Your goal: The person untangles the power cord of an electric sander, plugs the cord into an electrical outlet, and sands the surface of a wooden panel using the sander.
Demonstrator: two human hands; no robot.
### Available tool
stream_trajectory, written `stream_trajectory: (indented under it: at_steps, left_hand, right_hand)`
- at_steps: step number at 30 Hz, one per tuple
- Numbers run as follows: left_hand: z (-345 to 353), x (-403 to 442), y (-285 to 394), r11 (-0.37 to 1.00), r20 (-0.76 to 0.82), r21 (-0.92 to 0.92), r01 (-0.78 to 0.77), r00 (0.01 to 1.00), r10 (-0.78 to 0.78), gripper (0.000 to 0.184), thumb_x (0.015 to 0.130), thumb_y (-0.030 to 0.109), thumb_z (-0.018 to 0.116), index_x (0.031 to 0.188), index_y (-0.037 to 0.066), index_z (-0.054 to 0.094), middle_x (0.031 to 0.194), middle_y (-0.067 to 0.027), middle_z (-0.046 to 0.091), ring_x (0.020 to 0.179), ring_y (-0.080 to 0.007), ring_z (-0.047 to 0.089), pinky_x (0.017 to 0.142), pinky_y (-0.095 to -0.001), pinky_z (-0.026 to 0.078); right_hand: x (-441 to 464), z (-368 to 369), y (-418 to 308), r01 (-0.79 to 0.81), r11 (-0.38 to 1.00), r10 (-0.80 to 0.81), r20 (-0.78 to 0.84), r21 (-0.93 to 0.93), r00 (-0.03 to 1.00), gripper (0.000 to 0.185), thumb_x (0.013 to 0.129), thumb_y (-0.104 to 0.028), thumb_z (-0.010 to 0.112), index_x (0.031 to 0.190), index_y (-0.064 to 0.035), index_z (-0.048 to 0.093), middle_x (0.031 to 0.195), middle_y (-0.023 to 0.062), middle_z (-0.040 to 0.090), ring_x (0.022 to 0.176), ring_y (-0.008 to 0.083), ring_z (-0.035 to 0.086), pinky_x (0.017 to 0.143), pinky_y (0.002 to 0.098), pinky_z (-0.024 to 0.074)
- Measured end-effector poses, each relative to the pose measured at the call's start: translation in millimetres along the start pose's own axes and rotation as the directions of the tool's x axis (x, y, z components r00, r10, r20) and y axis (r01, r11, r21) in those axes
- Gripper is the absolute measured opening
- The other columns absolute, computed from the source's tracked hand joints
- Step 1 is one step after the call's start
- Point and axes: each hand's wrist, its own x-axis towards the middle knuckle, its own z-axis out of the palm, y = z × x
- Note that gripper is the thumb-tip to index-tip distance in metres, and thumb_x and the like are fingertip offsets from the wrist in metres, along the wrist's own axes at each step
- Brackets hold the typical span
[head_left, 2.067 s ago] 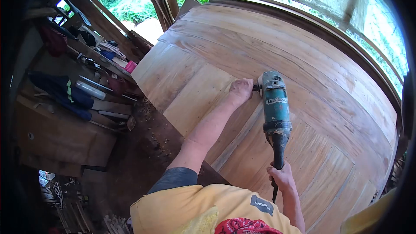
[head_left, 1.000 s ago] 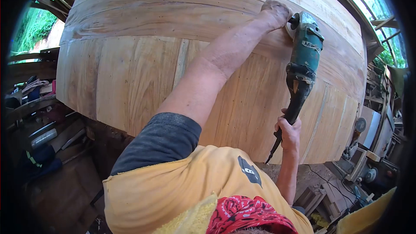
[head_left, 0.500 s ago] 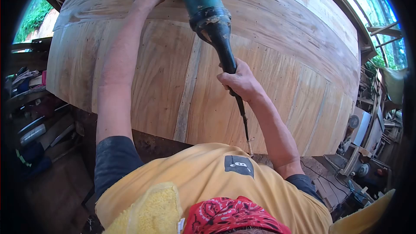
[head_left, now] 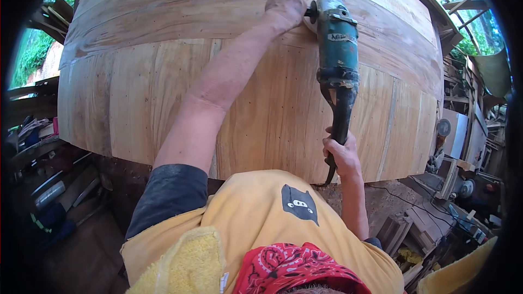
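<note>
A teal and black angle grinder [head_left: 338, 54] lies across the wooden planked surface [head_left: 261, 109], its head pointing away from me. My left hand [head_left: 286, 10] is closed round the black side handle at the grinder's head. Lower down, my right hand [head_left: 344, 153] grips the long black rear handle, from which the cord curves toward my body. Part of a pale disc shows at the left edge of the head; the rest is hidden under the tool. The planks show seams and rows of small dark dots.
Wood offcuts [head_left: 417, 231] and a black cable [head_left: 406, 201] lie on the floor at lower right. Another disc-shaped tool [head_left: 444, 127] stands beyond the panel's right edge. Assorted gear and a silvery cylinder [head_left: 50, 195] are at left.
The grinder has moved right and nearer to me, and now points more straight ahead. Both hands have moved with it, still gripping; my left arm now reaches across to the right.
</note>
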Motion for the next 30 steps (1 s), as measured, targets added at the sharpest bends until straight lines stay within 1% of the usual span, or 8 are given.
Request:
stream_trajectory:
  at_steps: [4, 7, 10, 14, 17, 21, 27, 30]
  left_hand:
    - [25.9, 19.9, 89.7, 0.981, -0.007, -0.070, -0.183, 0.983, 0.183, 0.024, 0.091, 0.013, 0.066, 0.111, 0.016, 0.079, 0.116, -0.0094, 0.077, 0.108, -0.0264, 0.075, 0.086, -0.0414, 0.061]
    - [27.3, 9.1, 94.8, 0.962, -0.005, -0.068, -0.263, 0.965, 0.264, 0.023, 0.091, 0.014, 0.065, 0.110, 0.016, 0.079, 0.113, -0.0101, 0.078, 0.106, -0.0269, 0.075, 0.086, -0.0407, 0.061]
    - [5.0, -26.4, 43.4, 0.987, 0.052, -0.093, -0.130, 0.989, 0.136, 0.024, 0.090, 0.015, 0.065, 0.110, 0.016, 0.079, 0.110, -0.0110, 0.078, 0.104, -0.0273, 0.076, 0.086, -0.0405, 0.061]
    - [-6.4, -97.9, -91.9, 0.991, -0.105, -0.031, 0.127, 0.986, -0.130, 0.023, 0.085, 0.015, 0.066, 0.105, 0.009, 0.075, 0.102, -0.0189, 0.075, 0.099, -0.0360, 0.074, 0.085, -0.0477, 0.059]
    - [-19.6, -172.2, -201.4, 0.916, -0.090, 0.089, 0.390, 0.919, -0.383, 0.026, 0.086, 0.018, 0.067, 0.109, 0.010, 0.073, 0.104, -0.0207, 0.074, 0.102, -0.0387, 0.072, 0.086, -0.0498, 0.057]
    - [-24.4, -251.3, -293.2, 0.817, -0.170, 0.127, 0.562, 0.824, -0.540, 0.027, 0.087, 0.018, 0.067, 0.112, 0.011, 0.073, 0.109, -0.0196, 0.075, 0.104, -0.0372, 0.072, 0.088, -0.0486, 0.058]
    - [-20.6, -266.3, -228.8, 0.857, -0.080, 0.122, 0.501, 0.865, -0.495, 0.027, 0.085, 0.019, 0.068, 0.111, 0.011, 0.072, 0.102, -0.0204, 0.075, 0.101, -0.0394, 0.072, 0.086, -0.0503, 0.058]
    - [4.4, -224.2, -143.4, 0.957, -0.138, 0.096, 0.275, 0.956, -0.261, 0.021, 0.084, 0.017, 0.068, 0.103, 0.008, 0.072, 0.100, -0.0203, 0.075, 0.096, -0.0382, 0.073, 0.083, -0.0481, 0.059]
  right_hand:
    - [-33.8, -28.5, 30.7, -0.056, 0.997, 0.064, -0.162, 0.052, 0.985, 0.038, 0.082, -0.008, 0.070, 0.116, 0.0045, 0.059, 0.070, 0.0043, 0.058, 0.055, 0.0156, 0.059, 0.051, 0.0303, 0.0461]
    - [-45.1, -23.5, 41.6, -0.054, 0.994, 0.070, -0.176, 0.095, 0.982, 0.037, 0.082, -0.007, 0.070, 0.115, 0.0060, 0.060, 0.069, 0.0035, 0.060, 0.056, 0.0134, 0.059, 0.054, 0.0286, 0.0460]
    - [-47.5, 0.7, 26.5, -0.072, 0.996, 0.077, -0.106, 0.053, 0.991, 0.036, 0.082, -0.009, 0.070, 0.114, 0.0048, 0.060, 0.070, 0.0029, 0.061, 0.056, 0.0122, 0.059, 0.054, 0.0281, 0.0464]
    - [-20.7, 58.4, 6.6, -0.031, 0.993, 0.049, 0.153, -0.114, 0.987, 0.038, 0.081, -0.011, 0.072, 0.114, 0.0033, 0.059, 0.072, 0.0020, 0.060, 0.057, 0.0110, 0.057, 0.054, 0.0283, 0.0466]
    - [4.7, 125.2, -15.9, 0.036, 0.969, 0.064, 0.391, -0.244, 0.918, 0.043, 0.080, -0.015, 0.073, 0.116, 0.0027, 0.058, 0.073, 0.0017, 0.057, 0.059, 0.0100, 0.055, 0.055, 0.0282, 0.0465]
    - [14.4, 189.1, -30.1, 0.121, 0.929, 0.105, 0.562, -0.350, 0.821, 0.039, 0.078, -0.022, 0.074, 0.104, -0.0017, 0.053, 0.073, 0.0024, 0.054, 0.060, 0.0114, 0.054, 0.053, 0.0309, 0.0468]
    - [-21.7, 143.7, 4.4, 0.116, 0.924, 0.095, 0.513, -0.364, 0.853, 0.038, 0.078, -0.021, 0.074, 0.102, 0.0001, 0.054, 0.078, 0.0037, 0.055, 0.066, 0.0158, 0.057, 0.060, 0.0335, 0.0496]
    - [-54.1, 80.2, 38.6, 0.012, 0.968, 0.079, 0.350, -0.250, 0.933, 0.034, 0.080, -0.016, 0.074, 0.105, 0.0007, 0.057, 0.079, 0.0021, 0.056, 0.067, 0.0134, 0.056, 0.062, 0.0317, 0.0490]
